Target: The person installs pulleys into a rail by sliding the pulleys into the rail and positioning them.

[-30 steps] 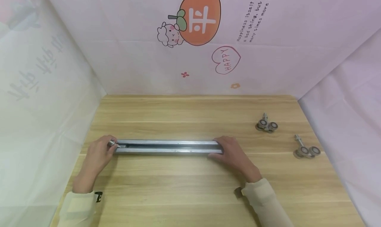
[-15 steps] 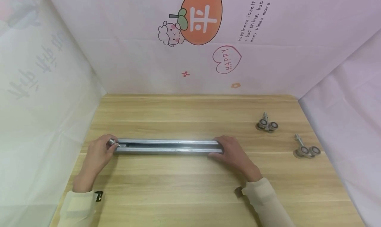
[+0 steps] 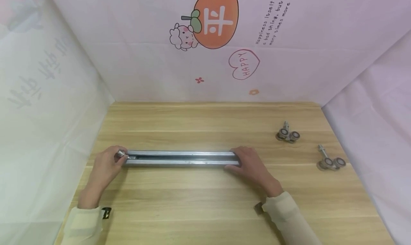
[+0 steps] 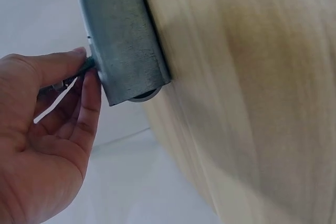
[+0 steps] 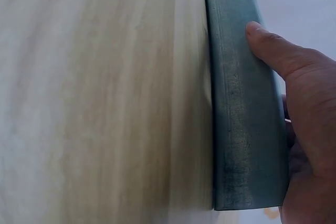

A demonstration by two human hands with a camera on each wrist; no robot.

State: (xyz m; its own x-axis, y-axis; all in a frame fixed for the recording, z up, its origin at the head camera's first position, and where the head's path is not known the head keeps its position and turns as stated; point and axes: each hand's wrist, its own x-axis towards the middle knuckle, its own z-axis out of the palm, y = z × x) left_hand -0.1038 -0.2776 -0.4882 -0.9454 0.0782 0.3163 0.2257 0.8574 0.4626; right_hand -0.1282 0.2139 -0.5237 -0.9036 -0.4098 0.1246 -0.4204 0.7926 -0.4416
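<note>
1. Slotted metal rail (image 3: 183, 158) lies on the wooden tabletop (image 3: 192, 202), room along both long sides.
2. Left hand (image 3: 105, 166) pinches a trolley bolt (image 3: 120, 153) at one end; right hand (image 3: 252, 163) clasps the other.
3. Roller trolleys (image 3: 330, 163) sit near the right edge.

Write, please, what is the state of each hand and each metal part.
Left hand: pinches the inserted trolley
Right hand: grips the rail at its right end
Rail: lies on the table, slot up
Inserted trolley: partly inside the rail's left end
Farther trolley: rests on the table, not held
Nearer trolley: rests on the table, not held
</note>
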